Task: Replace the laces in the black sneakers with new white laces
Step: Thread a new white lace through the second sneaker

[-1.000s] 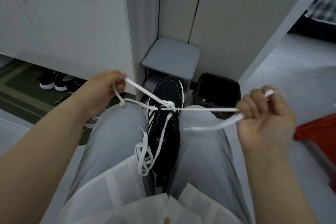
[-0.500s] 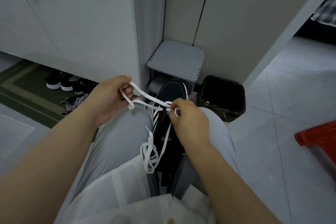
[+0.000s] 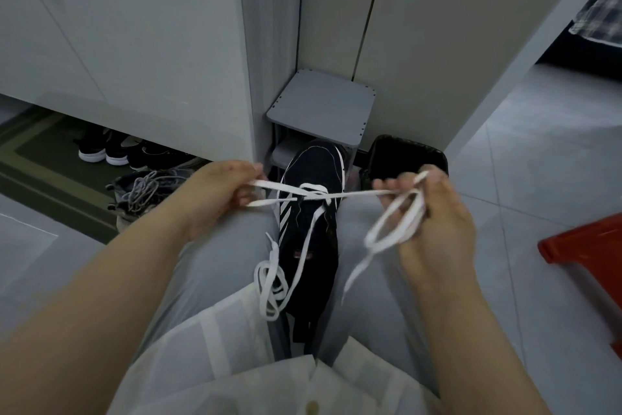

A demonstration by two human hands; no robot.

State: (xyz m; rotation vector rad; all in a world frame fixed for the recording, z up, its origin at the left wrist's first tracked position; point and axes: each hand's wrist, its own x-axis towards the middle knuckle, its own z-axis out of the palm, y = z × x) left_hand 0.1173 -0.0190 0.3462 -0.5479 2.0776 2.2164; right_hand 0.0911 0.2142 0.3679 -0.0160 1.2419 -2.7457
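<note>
white lace [image 3: 356,194] stretched taut over striped black sneaker [image 3: 313,165], one end pinched by left hand [image 3: 215,194], loop gripped by right hand [image 3: 437,212]

Black sneaker [image 3: 311,179] with white stripes and white lace [image 3: 393,222], grey trousers [image 3: 218,256], red stool [image 3: 585,253], green rug [image 3: 37,158], grey shelf [image 3: 323,105].

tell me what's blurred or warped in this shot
Head view: the right hand and the white lace it grips are smeared by motion blur. Head view: the left hand and the black sneaker look sharper. Head view: the wide-angle lens makes the white cabinet edges lean and splay. Head view: the light is dim and even, with no glare.
</note>
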